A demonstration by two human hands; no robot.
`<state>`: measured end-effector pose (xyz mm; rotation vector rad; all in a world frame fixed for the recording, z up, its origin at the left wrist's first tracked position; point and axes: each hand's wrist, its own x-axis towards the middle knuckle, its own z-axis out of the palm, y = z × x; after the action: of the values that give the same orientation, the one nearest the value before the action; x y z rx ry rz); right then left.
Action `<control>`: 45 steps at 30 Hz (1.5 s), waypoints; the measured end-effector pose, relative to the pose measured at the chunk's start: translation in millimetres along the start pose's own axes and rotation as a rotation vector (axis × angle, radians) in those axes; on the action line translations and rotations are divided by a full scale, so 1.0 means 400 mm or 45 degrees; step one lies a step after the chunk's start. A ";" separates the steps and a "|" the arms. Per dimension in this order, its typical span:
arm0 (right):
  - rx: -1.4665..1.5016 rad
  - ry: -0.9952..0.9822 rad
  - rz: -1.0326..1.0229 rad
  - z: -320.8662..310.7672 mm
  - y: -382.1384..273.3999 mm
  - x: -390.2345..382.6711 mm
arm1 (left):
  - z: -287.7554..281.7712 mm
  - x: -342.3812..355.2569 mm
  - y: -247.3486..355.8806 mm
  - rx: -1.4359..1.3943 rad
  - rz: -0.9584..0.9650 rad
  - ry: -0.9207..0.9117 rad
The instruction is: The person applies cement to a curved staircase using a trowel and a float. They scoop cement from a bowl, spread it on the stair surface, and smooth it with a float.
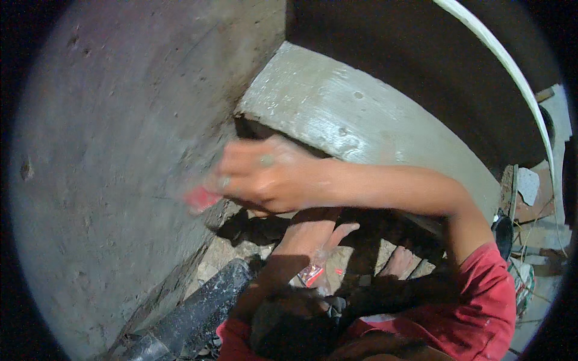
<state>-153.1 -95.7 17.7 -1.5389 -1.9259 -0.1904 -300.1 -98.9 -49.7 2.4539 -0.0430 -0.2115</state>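
Note:
My right hand (265,177) reaches across from the right, its fingers curled and smeared by motion. A small red object (203,198) shows at its fingertips, against the grey wall; blur hides its kind. Below the right forearm is my left hand (314,231), with the thumb sticking out to the right. The right arm and shadow cover its fingers, so I cannot see whether it holds anything. A clear and red plastic wrapper (312,275) shows just below the left wrist.
A rough grey wall (114,138) fills the left side. Beyond my hands lies a curved, wet-looking cement ledge (361,114), with a dark curved wall (397,45) rising behind it. A dusty black pipe (205,301) stands at lower left. Rubble and a foot (400,262) are below.

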 end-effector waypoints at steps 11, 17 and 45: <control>-0.028 -0.340 0.421 0.031 0.036 -0.040 | 0.001 0.054 0.036 0.055 -0.147 -0.645; -0.197 0.163 0.369 -0.226 -0.021 -0.223 | 0.010 0.046 0.043 -0.003 0.017 -0.430; -1.155 0.201 1.295 -0.529 -0.110 -0.930 | -0.052 0.201 0.143 0.002 0.988 -0.147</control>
<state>-74.5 -517.1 -17.7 -2.7640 -0.7077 -0.7498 -216.2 -137.1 -9.2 2.2362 -1.0146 -0.0048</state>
